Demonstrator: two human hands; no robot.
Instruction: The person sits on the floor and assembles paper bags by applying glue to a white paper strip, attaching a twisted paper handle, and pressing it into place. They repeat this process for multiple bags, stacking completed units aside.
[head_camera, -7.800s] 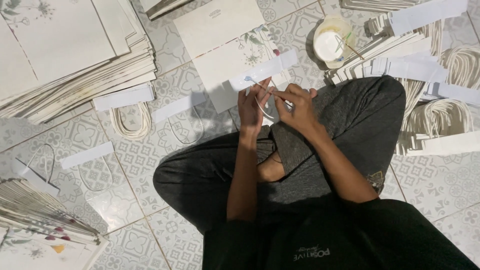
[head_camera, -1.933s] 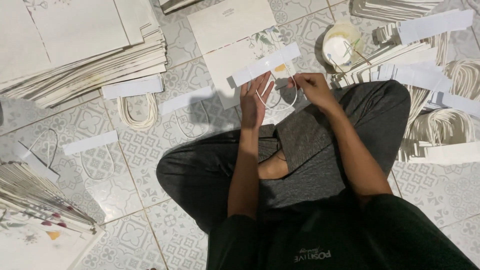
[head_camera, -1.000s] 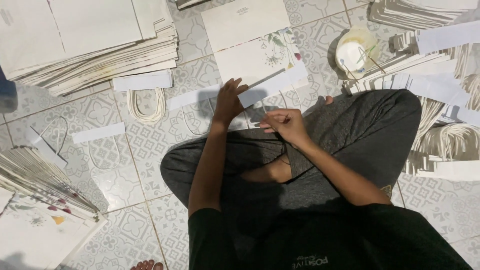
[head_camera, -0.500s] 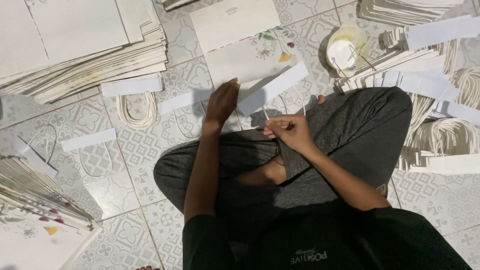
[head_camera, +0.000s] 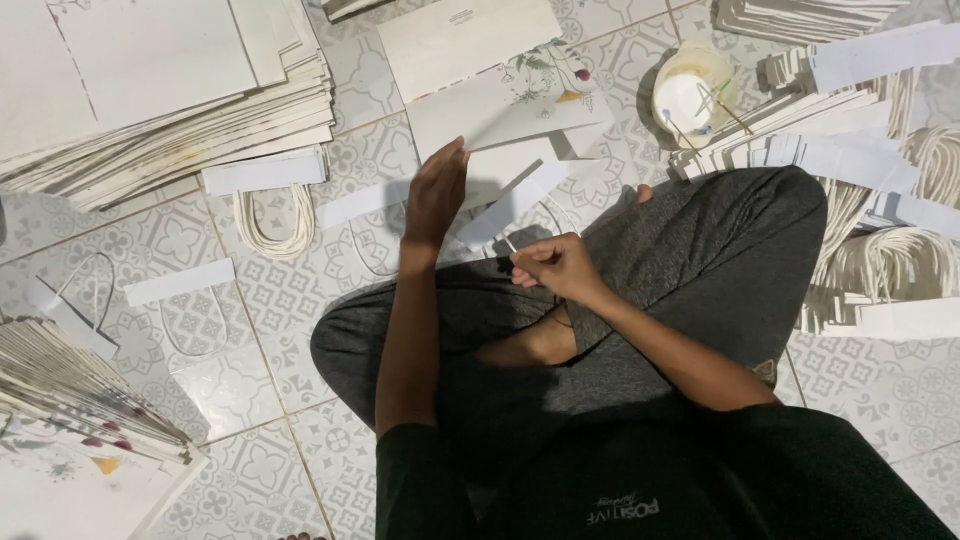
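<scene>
Paper strip (head_camera: 520, 200), white and narrow, slants over the tiled floor (head_camera: 250, 290) just ahead of my crossed legs, and my left hand (head_camera: 437, 195) reaches out over its left end with the fingers fairly straight and close together; I cannot tell whether they pinch the strip or only touch it. My right hand (head_camera: 555, 268) sits nearer, just above the knee, fingers curled narrow around a thin stick (head_camera: 510, 243) whose tip points toward the strip. Beyond the strip lie two flat cream paper bags (head_camera: 500, 95), the nearer one printed with a small flower sprig at its right corner. Far right of them stands a round white glue pot (head_camera: 695, 95) with thin sticks resting in it. To the right of my knee, more white strips (head_camera: 850, 160) lie over a fanned row of folded paper, with bundles of pale cord handles (head_camera: 890, 265) beside them. At far left a tall stack of flat cream bags (head_camera: 160, 110) leans, a white strip and a looped cord handle (head_camera: 275, 215) just below its edge. Another strip (head_camera: 180, 282) lies alone on the tiles at left, and a second fanned stack with floral print (head_camera: 80, 400) fills the near left corner.
</scene>
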